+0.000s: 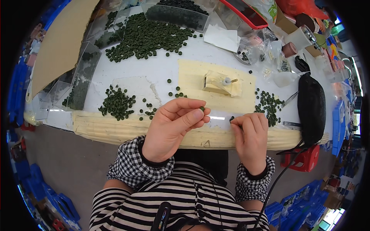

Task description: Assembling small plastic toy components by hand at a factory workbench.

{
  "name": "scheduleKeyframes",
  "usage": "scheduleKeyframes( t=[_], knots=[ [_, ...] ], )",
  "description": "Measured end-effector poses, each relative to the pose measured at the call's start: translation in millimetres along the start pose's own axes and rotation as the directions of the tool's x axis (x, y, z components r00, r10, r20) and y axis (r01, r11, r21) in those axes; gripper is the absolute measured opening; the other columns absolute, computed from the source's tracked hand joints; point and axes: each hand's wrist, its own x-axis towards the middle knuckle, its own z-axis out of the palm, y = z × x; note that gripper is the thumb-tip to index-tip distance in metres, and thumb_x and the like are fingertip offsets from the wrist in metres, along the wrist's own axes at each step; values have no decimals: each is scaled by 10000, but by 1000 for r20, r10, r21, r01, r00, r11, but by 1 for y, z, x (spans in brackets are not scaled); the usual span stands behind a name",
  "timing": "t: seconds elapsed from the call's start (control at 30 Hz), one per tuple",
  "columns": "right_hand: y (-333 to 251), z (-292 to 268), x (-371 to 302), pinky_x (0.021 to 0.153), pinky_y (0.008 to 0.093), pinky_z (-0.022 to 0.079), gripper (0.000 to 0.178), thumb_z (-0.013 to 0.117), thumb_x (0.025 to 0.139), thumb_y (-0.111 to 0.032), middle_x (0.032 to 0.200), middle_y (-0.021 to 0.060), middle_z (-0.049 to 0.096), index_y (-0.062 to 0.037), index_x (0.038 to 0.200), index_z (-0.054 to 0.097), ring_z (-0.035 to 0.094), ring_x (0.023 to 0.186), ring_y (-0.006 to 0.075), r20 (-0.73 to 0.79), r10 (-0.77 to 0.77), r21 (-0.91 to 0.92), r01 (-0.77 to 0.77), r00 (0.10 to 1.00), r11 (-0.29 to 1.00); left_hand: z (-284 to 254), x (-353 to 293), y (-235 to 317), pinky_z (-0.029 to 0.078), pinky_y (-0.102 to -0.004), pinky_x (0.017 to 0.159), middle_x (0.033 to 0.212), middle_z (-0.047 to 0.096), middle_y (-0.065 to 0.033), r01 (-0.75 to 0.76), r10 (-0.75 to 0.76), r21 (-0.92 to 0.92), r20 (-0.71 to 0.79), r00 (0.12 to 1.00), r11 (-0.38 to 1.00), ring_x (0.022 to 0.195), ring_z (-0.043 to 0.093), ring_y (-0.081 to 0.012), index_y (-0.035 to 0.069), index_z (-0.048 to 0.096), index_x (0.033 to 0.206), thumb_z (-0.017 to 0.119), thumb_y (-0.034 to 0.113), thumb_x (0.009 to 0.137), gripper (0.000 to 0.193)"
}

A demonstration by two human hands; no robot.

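Between thumb and forefinger, my left hand (171, 127) pinches a small dark green disc (202, 109) above the table's front edge. My right hand (251, 140) is closed at the same edge, with a small dark round piece (231, 118) at its fingertips. Left of my left hand lies a small heap of green discs (117, 103), with a few loose ones beside it. Another scatter of green discs (268, 107) spreads just beyond my right hand. Past both hands, a small block wrapped in pale tape, with a short metal-tipped peg (228, 81), rests on a cream sheet (189, 79).
A large pile of green discs (146, 36) covers the far left, among clear plastic trays (85, 77). A cardboard flap (63, 42) leans at left. A black pouch (311, 107) with cables lies at right; plastic bags (266, 50) and a red-rimmed case (246, 13) sit behind.
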Motion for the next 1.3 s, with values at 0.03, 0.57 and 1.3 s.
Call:
scheduleKeyframes(
  t=[0.03, 0.57, 1.3],
  knots=[
    [-1, -1, 1, 782, 370, 406, 134, 691, 748, -2, 824, 74, 562, -44, 841, 604, 513, 822, 266, -39, 19, 79, -16, 999, 997, 1, 0, -1, 542, -238, 828, 1049, 670, -117, 8, -7, 16, -4, 1000, 1000, 940, 654, -160, 27, 609, 1143, 573, 56, 945, 203],
    [-26, 33, 11, 773, 287, 405, 99, 669, 826, -15, 882, 69, 562, -19, 888, 592, 499, 845, 198, -82, 273, 822, -90, 959, 562, 9, -1, -11, 558, -265, 820, 1040, 674, -140, 87, -89, 57, 26, 996, 995, 927, 668, -190, -1, 627, 1095, 585, 5, 923, 177],
    [-16, 30, 19, 700, 300, 451, 198, 739, 693, 57, 829, 58, 628, -30, 864, 689, 555, 780, 217, -277, 63, 649, 139, 959, 748, 6, 0, -14, 557, -249, 802, 1021, 676, -137, 116, -113, -101, 42, 993, 988, 903, 673, -176, -39, 637, 1112, 603, 44, 926, 206]
  ],
)
